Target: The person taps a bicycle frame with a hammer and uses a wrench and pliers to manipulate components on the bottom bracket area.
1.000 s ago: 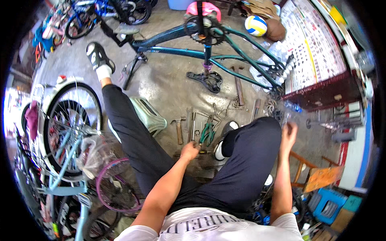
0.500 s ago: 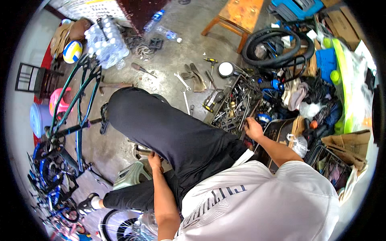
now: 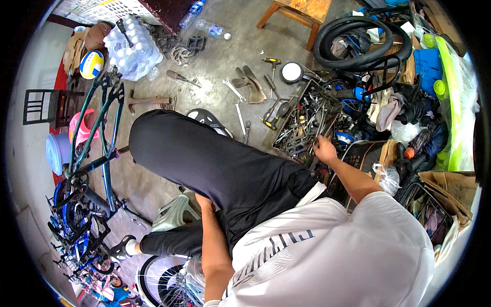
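**wrenchfan:** Head view looks straight down on someone sitting on a low plastic stool (image 3: 176, 214) on the concrete floor (image 3: 215, 61). Their right hand (image 3: 324, 150) is reaching into the tray of loose tools (image 3: 302, 125) just right of their knee. Its fingers are curled down among the metal bits, but I honestly can't tell whether they've closed on one piece or are only sifting through.

**spokes_n_grease:** And the other one?

**wrenchfan:** The left hand (image 3: 203, 203) is tucked down beside the thigh, by the stool's edge, mostly hidden by the black trousers. No way to say if it's gripping or loose.

**spokes_n_grease:** So it's the hunt-for-the-right-tool stage?

**wrenchfan:** That's my read. The teal bike frame (image 3: 105, 133) lies on the floor to their left, well away from the tray, with nobody touching it. A few spanners (image 3: 234, 90) and a pair of pliers (image 3: 249, 82) lie loose on the floor ahead of the knee, near the tray's far end.

**spokes_n_grease:** What would the next move need?

**wrenchfan:** I'd say pinching out one piece from that tangle without dragging its neighbours along, then a big twist of the body left toward the frame. The stack of tyres (image 3: 358, 38) and the clutter behind the tray leave little elbow room.
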Available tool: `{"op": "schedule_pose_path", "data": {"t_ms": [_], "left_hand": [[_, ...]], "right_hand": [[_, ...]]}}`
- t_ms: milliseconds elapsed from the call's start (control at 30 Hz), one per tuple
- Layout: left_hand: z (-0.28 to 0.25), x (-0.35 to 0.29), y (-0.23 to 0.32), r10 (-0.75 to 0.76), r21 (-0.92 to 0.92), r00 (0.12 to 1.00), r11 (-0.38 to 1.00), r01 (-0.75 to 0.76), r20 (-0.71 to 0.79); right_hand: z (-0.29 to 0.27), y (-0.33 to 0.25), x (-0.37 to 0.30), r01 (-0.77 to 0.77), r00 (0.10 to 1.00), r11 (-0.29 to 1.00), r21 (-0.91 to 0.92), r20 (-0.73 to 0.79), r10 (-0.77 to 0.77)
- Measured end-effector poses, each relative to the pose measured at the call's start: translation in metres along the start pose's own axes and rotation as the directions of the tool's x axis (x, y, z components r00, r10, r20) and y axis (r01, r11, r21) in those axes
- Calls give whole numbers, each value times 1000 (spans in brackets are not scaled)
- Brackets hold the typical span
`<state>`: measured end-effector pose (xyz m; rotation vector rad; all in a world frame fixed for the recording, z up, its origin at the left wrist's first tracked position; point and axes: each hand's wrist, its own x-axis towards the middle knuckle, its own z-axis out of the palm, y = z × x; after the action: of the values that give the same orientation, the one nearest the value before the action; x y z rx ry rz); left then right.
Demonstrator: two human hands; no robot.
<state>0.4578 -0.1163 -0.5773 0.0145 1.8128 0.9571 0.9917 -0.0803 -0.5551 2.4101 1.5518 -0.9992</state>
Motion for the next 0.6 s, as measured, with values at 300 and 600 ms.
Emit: {"op": "schedule_pose_path", "data": {"t_ms": [300,600], "left_hand": [[-6,27,-40,-213,-445,977,875,191,1],[80,-44,10,19,272,885,954,122,-465]], "right_hand": [[-20,-32,17,-58,997,981,-185,42,67],[34,28,57,-12,995,901,-434,82,53]]}}
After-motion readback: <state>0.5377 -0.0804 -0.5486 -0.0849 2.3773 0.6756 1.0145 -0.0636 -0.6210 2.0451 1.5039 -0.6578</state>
